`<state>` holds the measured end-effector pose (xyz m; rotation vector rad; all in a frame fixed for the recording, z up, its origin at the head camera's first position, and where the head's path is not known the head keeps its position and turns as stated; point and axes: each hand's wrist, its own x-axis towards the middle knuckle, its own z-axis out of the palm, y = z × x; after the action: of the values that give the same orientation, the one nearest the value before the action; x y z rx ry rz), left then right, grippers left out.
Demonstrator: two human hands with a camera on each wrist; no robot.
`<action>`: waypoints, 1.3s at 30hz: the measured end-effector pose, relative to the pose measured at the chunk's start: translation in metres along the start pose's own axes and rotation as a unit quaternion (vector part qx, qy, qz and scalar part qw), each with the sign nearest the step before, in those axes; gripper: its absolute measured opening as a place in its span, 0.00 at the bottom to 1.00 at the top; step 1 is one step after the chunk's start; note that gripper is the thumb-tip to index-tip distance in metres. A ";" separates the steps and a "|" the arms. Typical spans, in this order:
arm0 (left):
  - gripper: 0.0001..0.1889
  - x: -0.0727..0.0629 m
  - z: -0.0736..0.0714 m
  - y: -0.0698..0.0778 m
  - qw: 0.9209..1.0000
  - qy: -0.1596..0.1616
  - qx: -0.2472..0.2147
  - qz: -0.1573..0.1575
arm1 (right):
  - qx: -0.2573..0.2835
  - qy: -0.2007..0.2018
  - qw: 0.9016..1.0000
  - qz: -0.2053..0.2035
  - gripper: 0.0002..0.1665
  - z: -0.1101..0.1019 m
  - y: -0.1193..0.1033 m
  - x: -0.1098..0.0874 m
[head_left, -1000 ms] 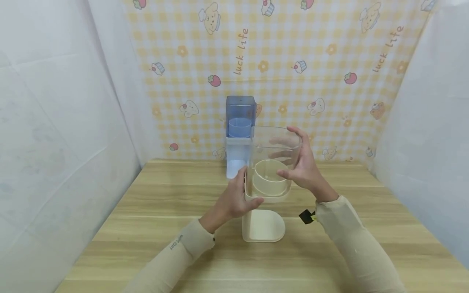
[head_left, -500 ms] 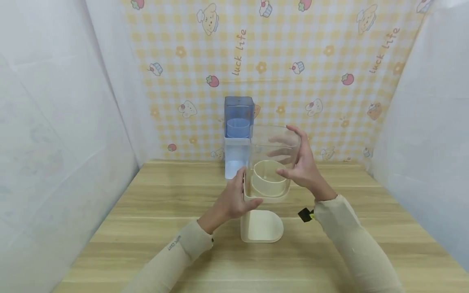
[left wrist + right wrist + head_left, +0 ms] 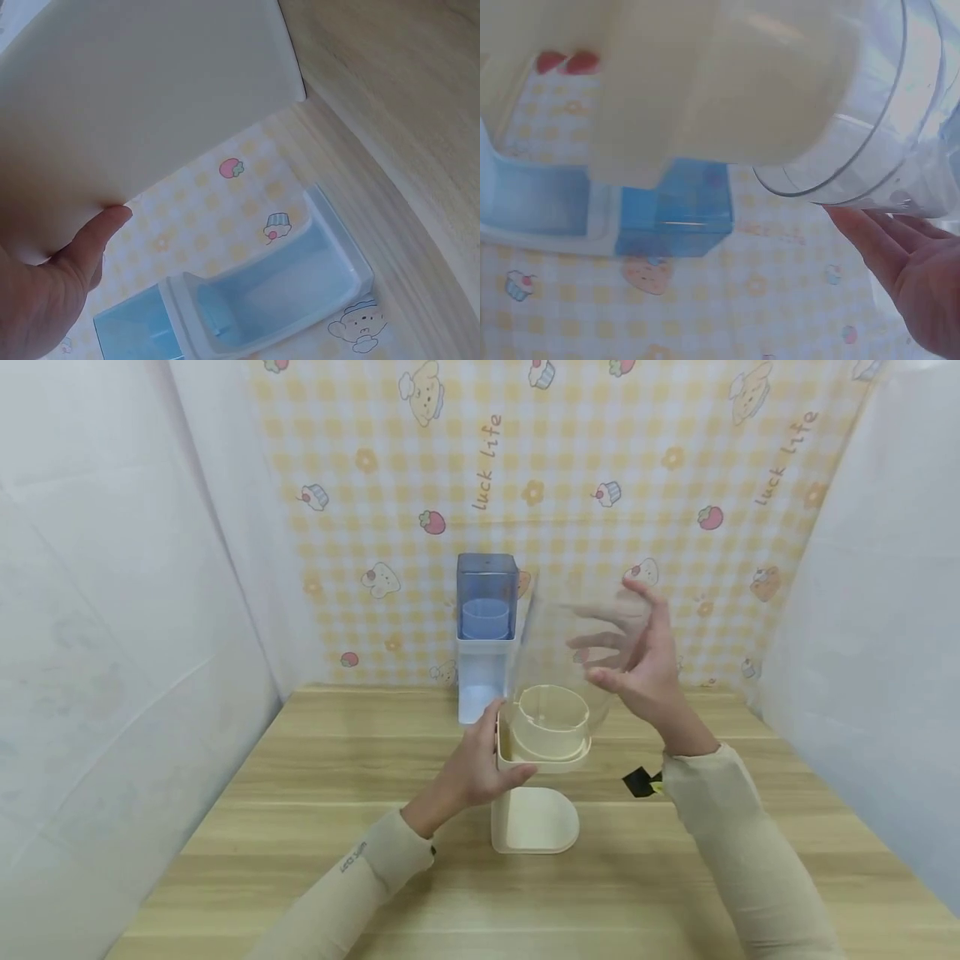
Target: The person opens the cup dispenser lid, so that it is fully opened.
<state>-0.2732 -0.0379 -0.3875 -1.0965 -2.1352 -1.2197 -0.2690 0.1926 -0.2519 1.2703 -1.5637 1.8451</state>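
My left hand (image 3: 472,767) grips the left side of a cream dispenser stand (image 3: 542,822), its thumb along the front edge of the upper tray. On that tray stands a round cream ring (image 3: 552,727). My right hand (image 3: 647,672) holds a clear plastic cover (image 3: 551,639) from the right, with spread, bent fingers. The cover looks blurred and tilts to the right above the tray. In the right wrist view, the clear cover (image 3: 900,161) has its rim beside the cream part. Seen from the left wrist, my left thumb (image 3: 94,232) presses the stand's flat back panel (image 3: 172,90).
A similar dispenser (image 3: 486,681) with a blue clear cover stands behind, near the patterned backdrop (image 3: 375,527). Both stand on a wooden table (image 3: 360,760). White cloth walls (image 3: 112,652) enclose the left and right sides. A black tag (image 3: 640,782) hangs at the right cuff.
My right hand has moved up and to the right, bringing the clear cover up from the tray and tilting it. The left hand keeps its grip on the stand.
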 end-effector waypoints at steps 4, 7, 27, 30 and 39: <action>0.56 0.000 -0.002 0.000 1.000 -0.015 -0.019 -0.005 | 0.050 0.034 0.998 -0.023 0.57 -0.005 -0.012 0.005; 0.54 -0.001 -0.005 0.001 0.998 -0.028 -0.056 -0.016 | 0.051 0.051 0.997 -0.034 0.55 -0.010 -0.018 0.004; 0.59 -0.010 -0.017 -0.003 0.975 -0.047 -0.202 -0.080 | 0.025 0.085 0.996 -0.028 0.53 -0.052 -0.058 -0.021; 0.60 -0.009 -0.018 -0.004 0.975 -0.052 -0.197 -0.085 | 0.020 0.092 0.995 -0.021 0.54 -0.060 -0.064 -0.028; 0.55 -0.004 -0.021 -0.004 0.985 -0.025 -0.152 -0.077 | 0.019 0.091 0.995 -0.036 0.55 -0.075 -0.066 -0.045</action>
<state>-0.2744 -0.0587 -0.3817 -1.1098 -2.1518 -1.6491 -0.2229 0.2921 -0.2494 1.1246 -1.3772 1.8945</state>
